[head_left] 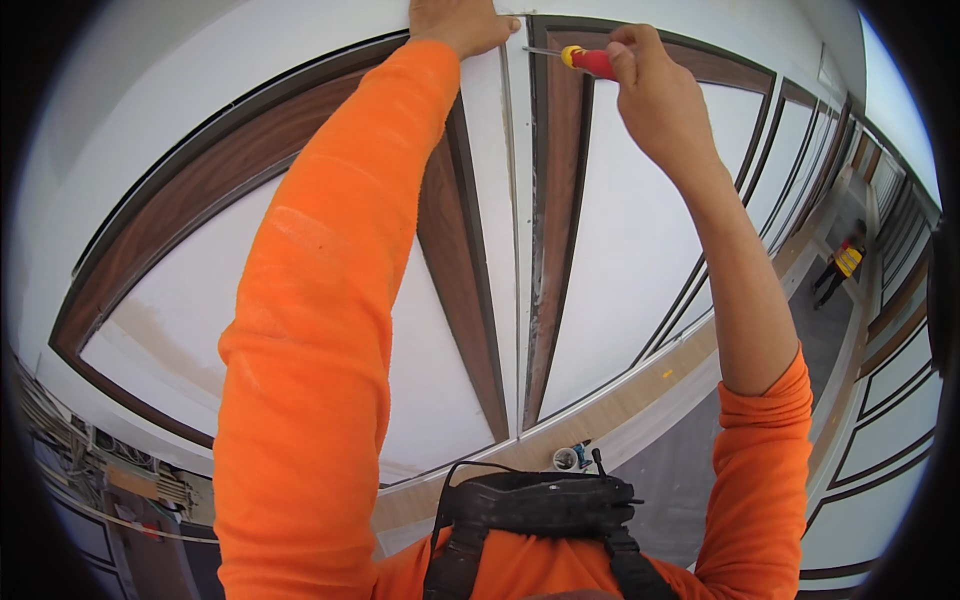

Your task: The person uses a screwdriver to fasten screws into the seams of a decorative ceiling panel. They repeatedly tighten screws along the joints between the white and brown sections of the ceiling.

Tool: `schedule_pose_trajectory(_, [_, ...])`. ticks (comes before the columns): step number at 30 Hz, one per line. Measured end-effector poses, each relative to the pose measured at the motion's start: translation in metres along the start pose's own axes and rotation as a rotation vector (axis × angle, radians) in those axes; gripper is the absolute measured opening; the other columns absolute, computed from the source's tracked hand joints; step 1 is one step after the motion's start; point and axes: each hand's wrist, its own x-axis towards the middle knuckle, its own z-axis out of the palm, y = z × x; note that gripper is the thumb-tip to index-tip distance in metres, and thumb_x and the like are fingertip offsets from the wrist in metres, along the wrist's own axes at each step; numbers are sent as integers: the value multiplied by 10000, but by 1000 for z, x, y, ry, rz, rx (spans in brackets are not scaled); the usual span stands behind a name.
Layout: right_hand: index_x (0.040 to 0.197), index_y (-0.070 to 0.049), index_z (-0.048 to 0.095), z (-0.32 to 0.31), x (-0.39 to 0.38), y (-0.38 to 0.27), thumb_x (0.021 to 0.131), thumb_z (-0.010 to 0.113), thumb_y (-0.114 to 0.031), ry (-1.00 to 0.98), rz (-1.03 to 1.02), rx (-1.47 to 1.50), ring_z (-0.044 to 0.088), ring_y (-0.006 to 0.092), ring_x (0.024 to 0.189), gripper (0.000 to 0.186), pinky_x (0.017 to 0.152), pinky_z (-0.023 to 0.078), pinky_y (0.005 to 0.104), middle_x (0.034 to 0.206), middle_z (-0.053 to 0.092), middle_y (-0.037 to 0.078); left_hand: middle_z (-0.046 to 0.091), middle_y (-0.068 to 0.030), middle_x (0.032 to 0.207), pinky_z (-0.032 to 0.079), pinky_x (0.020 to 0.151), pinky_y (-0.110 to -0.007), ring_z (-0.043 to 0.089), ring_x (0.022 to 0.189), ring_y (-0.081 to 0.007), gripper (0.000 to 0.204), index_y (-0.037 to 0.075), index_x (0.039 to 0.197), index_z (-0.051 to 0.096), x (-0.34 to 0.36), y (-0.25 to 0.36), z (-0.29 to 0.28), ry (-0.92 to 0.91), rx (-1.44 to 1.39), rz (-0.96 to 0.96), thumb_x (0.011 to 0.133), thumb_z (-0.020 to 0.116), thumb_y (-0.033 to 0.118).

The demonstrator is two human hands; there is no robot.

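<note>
My right hand (pixel 660 95) is closed round the red and yellow handle of a screwdriver (pixel 590 62). The thin metal shaft points left, its tip close to the pale upright strip (pixel 516 120) between two wood-framed panels. At the top edge of the picture, my left hand (pixel 455 22) rests against the white wall, partly cut off. Its thumb is stretched out to the right, near the top of that strip; the other fingers are mostly out of view. Dark wood-grain frames with grey edging (pixel 556 180) stand on both sides of the strip.
A light wood ledge (pixel 640 400) runs below the panels. On it or beyond it sit a white round container (pixel 566 459) and a blue-green tool. Far right, a person in a yellow vest (pixel 848 262) is in the corridor. Cables and boards (pixel 130 465) lie at lower left.
</note>
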Motion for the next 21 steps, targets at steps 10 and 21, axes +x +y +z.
schedule_pose_trajectory(10, [1308, -73, 583, 10, -1, 11, 1043, 566, -151, 238, -228, 79, 681, 337, 1077, 277, 926, 556, 421, 1270, 638, 182, 130, -192, 1718, -43, 1267, -589, 17, 1597, -378, 1052, 64, 1644, 206, 2, 5, -3, -28, 37, 2, 863, 715, 551])
schedule_pose_trajectory(21, [1285, -49, 588, 10, 4, 21, 1031, 614, -187, 189, -311, 215, 691, 299, 1043, 291, 928, 535, 392, 1222, 680, 167, 131, -198, 1717, -62, 1268, -584, 8, 1598, -373, 1050, 53, 1640, 207, 1, 1, 1, 20, -7, 22, 861, 721, 535])
